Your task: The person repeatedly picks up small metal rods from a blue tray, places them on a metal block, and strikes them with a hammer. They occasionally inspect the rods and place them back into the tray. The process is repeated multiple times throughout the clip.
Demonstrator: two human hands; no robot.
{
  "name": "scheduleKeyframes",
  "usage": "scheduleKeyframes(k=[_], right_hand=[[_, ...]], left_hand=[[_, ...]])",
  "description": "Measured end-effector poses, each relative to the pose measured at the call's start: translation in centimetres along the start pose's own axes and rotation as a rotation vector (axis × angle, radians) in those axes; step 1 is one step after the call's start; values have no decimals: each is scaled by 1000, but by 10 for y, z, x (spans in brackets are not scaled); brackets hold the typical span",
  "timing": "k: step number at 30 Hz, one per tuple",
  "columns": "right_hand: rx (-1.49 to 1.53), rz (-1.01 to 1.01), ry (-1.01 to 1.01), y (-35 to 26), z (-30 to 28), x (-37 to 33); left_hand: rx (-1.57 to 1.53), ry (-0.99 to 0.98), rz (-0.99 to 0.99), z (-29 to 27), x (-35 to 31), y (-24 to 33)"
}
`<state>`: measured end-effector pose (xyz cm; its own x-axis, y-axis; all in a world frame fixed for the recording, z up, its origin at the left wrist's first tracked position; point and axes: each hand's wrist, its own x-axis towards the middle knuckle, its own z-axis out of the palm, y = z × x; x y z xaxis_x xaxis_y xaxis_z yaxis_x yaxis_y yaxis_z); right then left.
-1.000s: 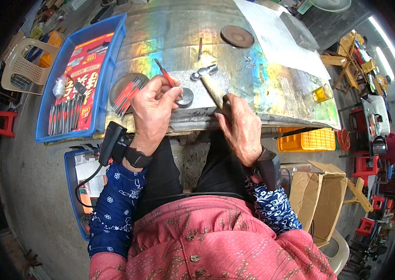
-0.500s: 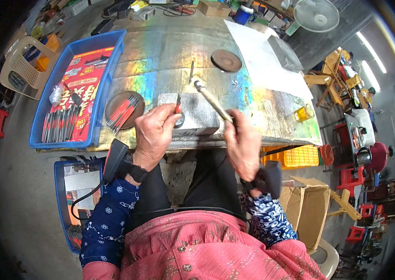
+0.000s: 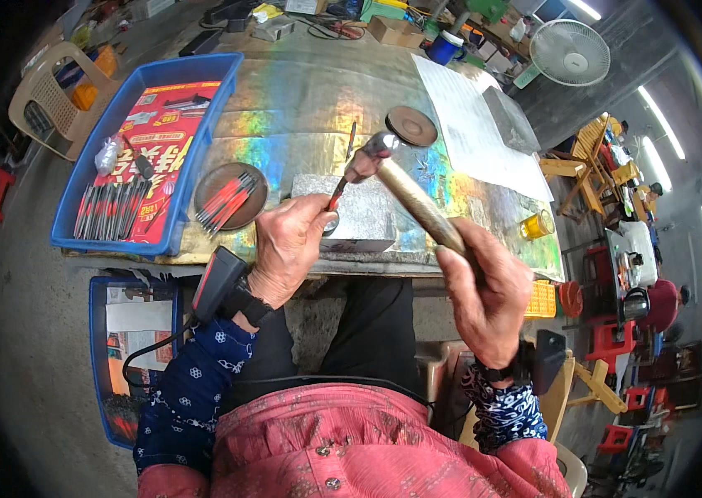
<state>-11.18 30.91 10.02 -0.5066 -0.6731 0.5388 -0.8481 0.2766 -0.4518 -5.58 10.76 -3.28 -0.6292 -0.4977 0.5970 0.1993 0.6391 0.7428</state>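
Observation:
My left hand (image 3: 286, 245) pinches a slender red-and-dark rod (image 3: 335, 201) between thumb and fingers, over the near left part of a grey metal block (image 3: 367, 220). My right hand (image 3: 490, 290) is wrapped round the wooden handle of a hammer (image 3: 419, 203). The hammer's head is raised above the block and overlaps the rod's upper end in view; whether they touch I cannot tell. A small round dark object under my left fingertips is partly hidden. To the left, a round brown dish (image 3: 258, 212) holds several red-and-black rods (image 3: 226, 202).
A blue tray (image 3: 230, 91) at left holds a row of similar rods (image 3: 108, 212) on red printed card. A thin dark rod (image 3: 352, 139) lies behind the block. Farther back are a brown disc (image 3: 411, 126) and white sheet (image 3: 459, 104); a yellow jar (image 3: 537, 224) stands at right.
The hammer has risen from the table area behind the block toward me, and my right hand has moved right and nearer. My left hand still pinches the rod.

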Motion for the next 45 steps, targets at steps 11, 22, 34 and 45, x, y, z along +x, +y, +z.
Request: scheduleKeyframes(k=[11,22,34,45], right_hand=[[66,77,-100,2,3,7],[119,-139,243,-13,-10,14],[148,131,59,19,22,-11],[-264,75,114,73,78,-32]], left_hand=[[-20,25,-1,1,1,-2],[-22,15,-25,1,-1,0],[-34,22,-40,-3,-1,2],[270,-10,-197,-90,7,-23]])
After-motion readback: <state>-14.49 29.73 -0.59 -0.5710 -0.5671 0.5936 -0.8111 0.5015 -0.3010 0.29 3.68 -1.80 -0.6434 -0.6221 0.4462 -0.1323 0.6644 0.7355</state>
